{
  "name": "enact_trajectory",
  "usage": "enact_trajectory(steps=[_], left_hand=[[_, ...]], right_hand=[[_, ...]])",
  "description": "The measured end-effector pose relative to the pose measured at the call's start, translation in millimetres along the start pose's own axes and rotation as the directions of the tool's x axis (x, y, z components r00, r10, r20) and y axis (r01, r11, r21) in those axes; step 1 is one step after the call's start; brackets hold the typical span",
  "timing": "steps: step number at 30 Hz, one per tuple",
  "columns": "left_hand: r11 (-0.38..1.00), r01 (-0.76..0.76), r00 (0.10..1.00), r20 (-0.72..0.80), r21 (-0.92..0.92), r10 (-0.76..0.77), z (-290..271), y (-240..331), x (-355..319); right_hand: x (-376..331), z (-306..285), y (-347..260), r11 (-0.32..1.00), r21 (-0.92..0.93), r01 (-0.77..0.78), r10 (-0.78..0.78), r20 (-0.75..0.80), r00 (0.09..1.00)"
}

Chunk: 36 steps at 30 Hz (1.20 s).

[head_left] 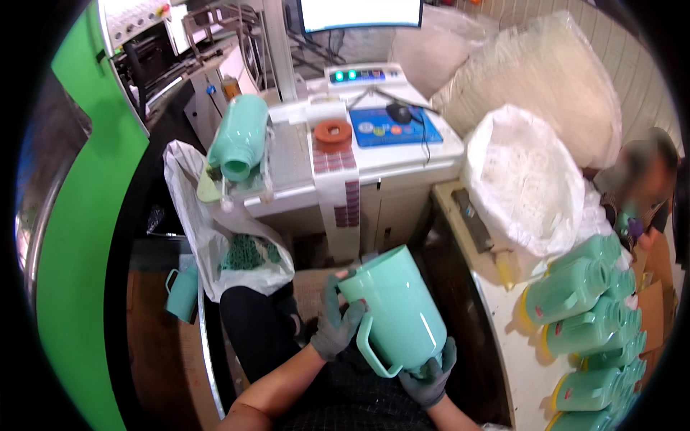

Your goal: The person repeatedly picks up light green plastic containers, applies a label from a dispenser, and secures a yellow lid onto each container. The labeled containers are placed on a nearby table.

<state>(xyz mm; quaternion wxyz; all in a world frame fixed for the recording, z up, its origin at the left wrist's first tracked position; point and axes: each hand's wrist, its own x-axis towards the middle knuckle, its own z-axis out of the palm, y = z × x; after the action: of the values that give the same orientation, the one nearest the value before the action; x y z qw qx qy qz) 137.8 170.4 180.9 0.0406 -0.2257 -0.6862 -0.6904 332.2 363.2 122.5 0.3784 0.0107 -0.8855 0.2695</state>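
Note:
I hold a mint-green plastic jug shell (399,309) with a side handle over my lap, its open mouth tilted up and to the left. My left hand (336,322), in a grey glove, grips its rim and upper side next to the handle. My right hand (429,377), also gloved, cups the jug's bottom from below. Another mint-green jug body (238,136) lies on a fixture on the white machine table (302,172) ahead.
A roll of labels (333,134) and a label strip hang over the white table. A white bag with green scraps (241,251) hangs at left. Finished green jugs (593,316) are stacked at right, near a big white sack (525,179) and another person (640,187).

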Motion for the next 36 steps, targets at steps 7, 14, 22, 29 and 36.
enact_trajectory(steps=[7, 14, 22, 29, 36], left_hand=[[0.939, -0.109, 0.987, -0.076, 0.325, 0.141, 37.2, 12.4, 3.2], [0.939, -0.077, 0.997, 0.046, 0.336, 0.065, -0.1, 6.3, 16.3], [0.265, -0.065, 0.846, -0.088, 0.962, 0.525, -160.6, 19.9, 141.4], [-0.361, -0.143, 0.845, 0.303, 0.922, 0.440, -265.8, -25.4, 241.3], [0.155, -0.237, 0.673, 0.047, 0.959, 0.738, -231.2, 113.1, 124.4]], right_hand=[[-21.4, 5.7, -5.5, 0.946, 0.163, -0.280, 0.289, -0.032, 0.957], [8.7, -9.3, 10.8, 0.997, 0.079, -0.016, 0.011, 0.068, 0.998], [57.1, -25.7, -3.7, 0.819, 0.369, -0.440, 0.464, 0.027, 0.885], [163.4, 20.0, -15.3, 0.857, 0.485, -0.173, 0.283, -0.162, 0.945], [256.3, 43.2, -37.2, 0.963, 0.137, 0.231, -0.212, -0.137, 0.968]])
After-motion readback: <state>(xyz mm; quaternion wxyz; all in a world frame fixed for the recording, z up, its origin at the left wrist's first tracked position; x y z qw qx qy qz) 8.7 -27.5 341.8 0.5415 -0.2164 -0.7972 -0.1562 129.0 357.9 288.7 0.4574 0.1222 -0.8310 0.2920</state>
